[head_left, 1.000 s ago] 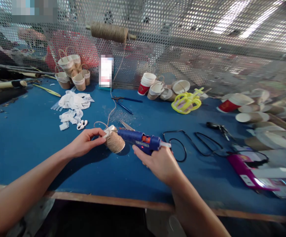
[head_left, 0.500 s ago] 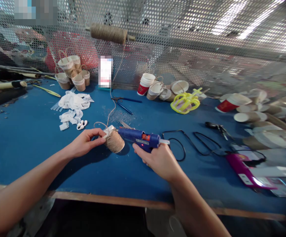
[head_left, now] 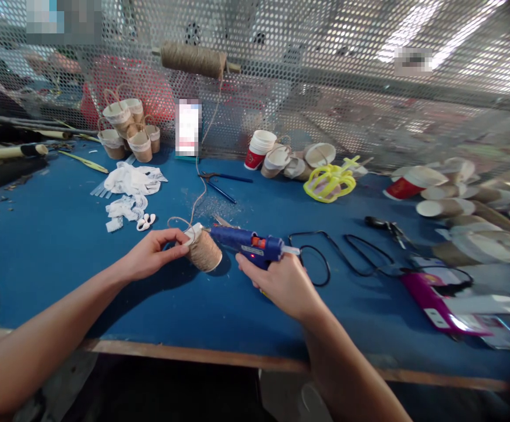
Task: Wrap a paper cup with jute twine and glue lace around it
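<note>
My left hand (head_left: 160, 252) pinches the white rim of a paper cup (head_left: 206, 252) wound with brown twine. The cup lies tilted just above or on the blue table; I cannot tell which. In my right hand (head_left: 281, 281) is a blue glue gun (head_left: 248, 241), with a small red light and a clear glue stick out of its back. Its nozzle points left and reaches the cup near the edge of the twine. A strand of twine (head_left: 201, 196) runs from the cup up to a spool (head_left: 192, 60) hung on the perforated metal screen.
Pliers (head_left: 222, 184) and partly hidden scissors (head_left: 223, 221) lie beyond the cup. White lace (head_left: 132, 179) and stacked twine-wrapped cups (head_left: 139, 145) are on the left. A black cord (head_left: 329, 240), yellow looped ornament (head_left: 330, 183) and purple power strip (head_left: 428, 305) occupy the right.
Almost nothing differs. The glue gun and my right hand have shifted very slightly left, while my left hand stays on the cup.
</note>
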